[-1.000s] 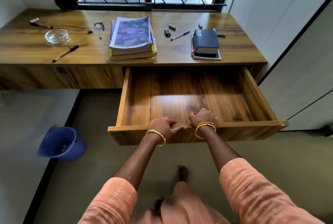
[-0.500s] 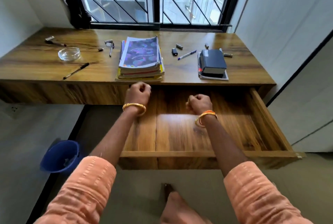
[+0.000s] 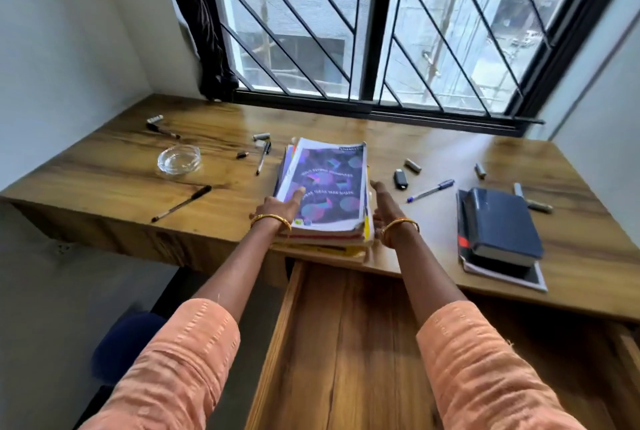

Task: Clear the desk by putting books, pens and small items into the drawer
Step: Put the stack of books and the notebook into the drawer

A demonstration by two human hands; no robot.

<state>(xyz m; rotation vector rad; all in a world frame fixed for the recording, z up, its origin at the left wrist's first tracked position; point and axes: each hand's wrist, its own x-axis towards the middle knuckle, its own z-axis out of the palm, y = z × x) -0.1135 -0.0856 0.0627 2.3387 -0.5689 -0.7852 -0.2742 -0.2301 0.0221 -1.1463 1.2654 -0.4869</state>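
I see the stack of books (image 3: pixel 325 197) at the front edge of the tabletop (image 3: pixel 104 173), just above the open drawer (image 3: pixel 346 343). My left hand (image 3: pixel 277 210) grips its left side, thumb laid on the purple cover. My right hand (image 3: pixel 386 211) lies against the right side with fingers straight. Right of it lie a blue pen (image 3: pixel 430 191) and a dark book (image 3: pixel 500 225) on another; left, a glass ashtray (image 3: pixel 179 159) and a black pen (image 3: pixel 181 203).

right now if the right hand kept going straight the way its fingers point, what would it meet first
Probably nothing soon: the right hand lies along the right edge of the book stack, fingers pointing toward the window. Bare desk lies ahead; the black lighter-like item sits just right of that line, though depth is unclear.
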